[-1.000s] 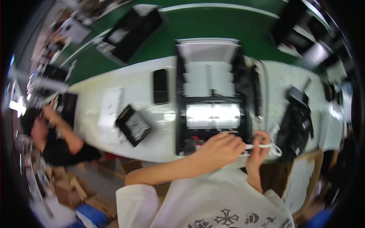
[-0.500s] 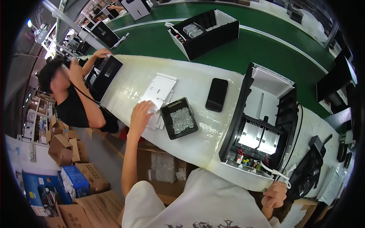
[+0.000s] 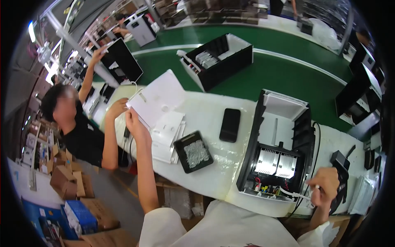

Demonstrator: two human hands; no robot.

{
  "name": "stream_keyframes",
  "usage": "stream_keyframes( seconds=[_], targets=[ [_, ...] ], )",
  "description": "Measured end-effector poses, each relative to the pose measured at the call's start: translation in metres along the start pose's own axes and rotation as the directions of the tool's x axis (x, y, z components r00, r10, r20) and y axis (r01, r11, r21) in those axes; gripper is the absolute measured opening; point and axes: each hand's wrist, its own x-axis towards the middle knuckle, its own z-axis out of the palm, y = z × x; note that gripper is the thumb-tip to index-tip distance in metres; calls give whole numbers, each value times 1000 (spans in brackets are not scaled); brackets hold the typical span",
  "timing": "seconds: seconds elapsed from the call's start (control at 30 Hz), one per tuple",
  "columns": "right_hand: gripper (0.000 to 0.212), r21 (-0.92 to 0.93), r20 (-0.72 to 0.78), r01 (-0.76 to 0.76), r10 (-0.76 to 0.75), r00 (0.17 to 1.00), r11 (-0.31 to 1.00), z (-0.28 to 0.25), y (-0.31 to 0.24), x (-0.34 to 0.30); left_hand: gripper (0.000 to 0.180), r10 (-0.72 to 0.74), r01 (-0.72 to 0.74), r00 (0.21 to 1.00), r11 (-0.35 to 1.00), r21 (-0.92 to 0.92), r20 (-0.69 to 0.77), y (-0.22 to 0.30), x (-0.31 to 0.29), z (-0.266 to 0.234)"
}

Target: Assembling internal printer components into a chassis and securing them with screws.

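Half a second ago the left hand (image 3: 133, 121) lay flat on the stack of sheets (image 3: 166, 138) near the table's (image 3: 205, 111) left end. Now it has lifted one white panel (image 3: 158, 96) off the stack, fingers clamped on its lower edge, tilted up above the pile. The right hand (image 3: 325, 185) stays at the table's front right edge, fingers pinched together on a white cable (image 3: 294, 194) running into the open black case (image 3: 279, 152).

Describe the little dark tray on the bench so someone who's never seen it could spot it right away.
On the long white bench, look between the stack of white sheets and the open black-and-white machine housing. The small black square tray sits there near the front edge; unlike the flat black phone behind it, it holds a silvery heap of small metal parts.
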Motion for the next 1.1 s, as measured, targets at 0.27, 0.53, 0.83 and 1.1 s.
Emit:
stream_keyframes(
  seconds=[0.27,0.53,0.83,1.1],
  targets=[
    [31,248,354,-395,297,887,884,46,19,84,30,-295,572,785,685,-452,545,56,-100,130],
    [41,290,264,-512,447,855,808,20,28,76,32,-140,644,726,482,-594,674,77,-173,193],
    [34,439,50,-534,574,817,722,3,62,90,43,-31,361,533,912,-194,845,44,-199,198],
    [32,-169,339,-221,267,902,961,-18,84,66,78,-118,271,448,962,-9,886,-7,-214,182]
  ],
)
